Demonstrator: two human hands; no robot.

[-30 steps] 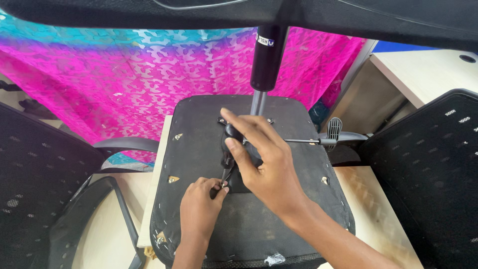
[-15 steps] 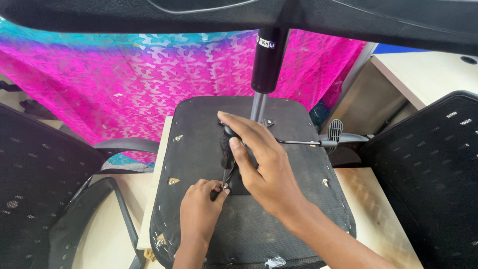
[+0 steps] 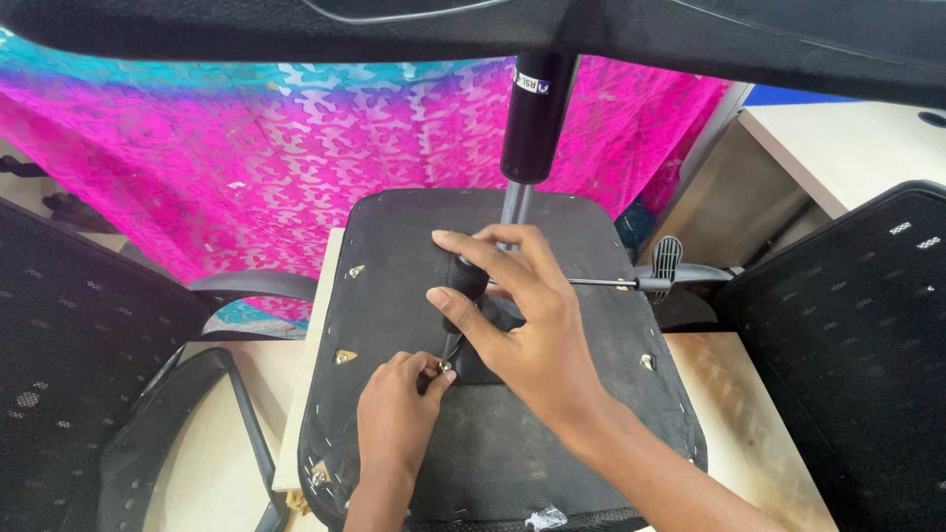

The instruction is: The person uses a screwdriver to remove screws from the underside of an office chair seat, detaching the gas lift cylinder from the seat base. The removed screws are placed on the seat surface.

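An upturned office chair seat (image 3: 394, 246) lies underside up, black fabric stapled along its edges. My right hand (image 3: 522, 325) grips the black handle of a screwdriver (image 3: 461, 286), held nearly upright with its tip down on the seat's middle. My left hand (image 3: 399, 414) pinches a small screw (image 3: 443, 366) at the screwdriver's tip, by the black mounting plate (image 3: 473, 365). The gas lift cylinder (image 3: 532, 118) rises from the seat behind my hands. A thin lever with a black paddle (image 3: 662, 261) sticks out to the right.
Black mesh chair backs stand at the left (image 3: 69, 335) and right (image 3: 847, 325). A black armrest (image 3: 251, 288) curves at the left. A pink and turquoise cloth (image 3: 246, 148) hangs behind. The seat rests on a light wooden table (image 3: 739, 414).
My right hand has turned on the screwdriver handle, its fingers shifting round and opening a little. My left hand stays at the screw.
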